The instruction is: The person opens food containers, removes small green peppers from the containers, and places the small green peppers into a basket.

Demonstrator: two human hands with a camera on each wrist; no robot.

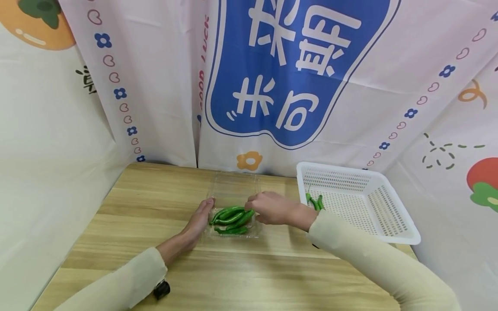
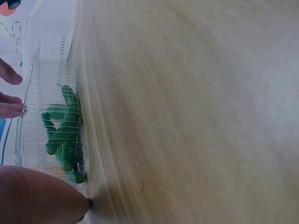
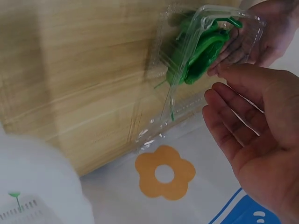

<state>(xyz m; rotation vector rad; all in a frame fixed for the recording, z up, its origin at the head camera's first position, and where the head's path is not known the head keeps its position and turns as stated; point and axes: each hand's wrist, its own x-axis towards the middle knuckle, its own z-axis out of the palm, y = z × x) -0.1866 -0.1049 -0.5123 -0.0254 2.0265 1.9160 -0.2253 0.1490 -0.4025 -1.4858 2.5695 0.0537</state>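
Several green chili peppers [image 1: 231, 214] lie in a clear plastic clamshell box [image 1: 249, 236] on the table, its lid [image 1: 234, 183] raised at the back. My left hand [image 1: 196, 222] rests against the box's left side, thumb at the rim. Through the clear wall in the right wrist view, the left hand's fingers [image 3: 233, 49] look straight. My right hand [image 1: 274, 207] is over the box's right edge, close to the peppers. Seen from the right wrist, the right hand [image 3: 261, 126] has loosely bent fingers with nothing between them.
A white perforated basket [image 1: 400, 216] stands at the right on the wooden table [image 1: 249, 276], with a few green peppers [image 1: 316, 202] at its left side. Printed cloth [image 1: 167, 86] hangs behind the table. A small black object [image 1: 161, 289] is under the left sleeve.
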